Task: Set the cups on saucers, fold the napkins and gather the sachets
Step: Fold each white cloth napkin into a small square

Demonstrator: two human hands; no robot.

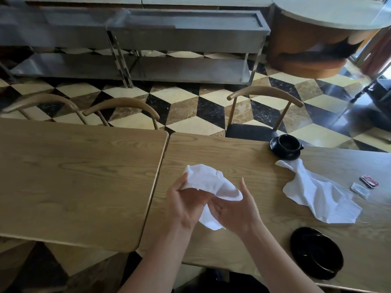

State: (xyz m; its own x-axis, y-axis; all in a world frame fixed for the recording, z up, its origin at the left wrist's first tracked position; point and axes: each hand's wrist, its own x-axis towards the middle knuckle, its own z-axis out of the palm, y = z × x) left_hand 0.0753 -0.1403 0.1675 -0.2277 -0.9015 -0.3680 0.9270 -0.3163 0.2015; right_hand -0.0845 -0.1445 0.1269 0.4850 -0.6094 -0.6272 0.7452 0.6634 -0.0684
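Over the right-hand wooden table (243,157), close to its left edge where it meets the second wooden table (74,176), both hands hold a crumpled white napkin (208,180) above the tabletop. The left hand (184,205) grips the cloth with thumb and curled fingers along its left side; the right hand (234,210) has its fingers curled into the lower folds, thumb raised, and a tail of the cloth hangs down between the two palms.

Near the far edge of the same table a black cup (288,143) sits on a black saucer (275,149), handle to the right; whether anything is inside the cup cannot be told. Just in front of it a second white napkin (321,195) lies spread and rumpled on the wood. To its right, toward the right edge, lie a dark red sachet (369,181) and a pale grey sachet (359,190), just beside each other. At the near edge sits an empty black saucer (315,253), apparently stacked on another.
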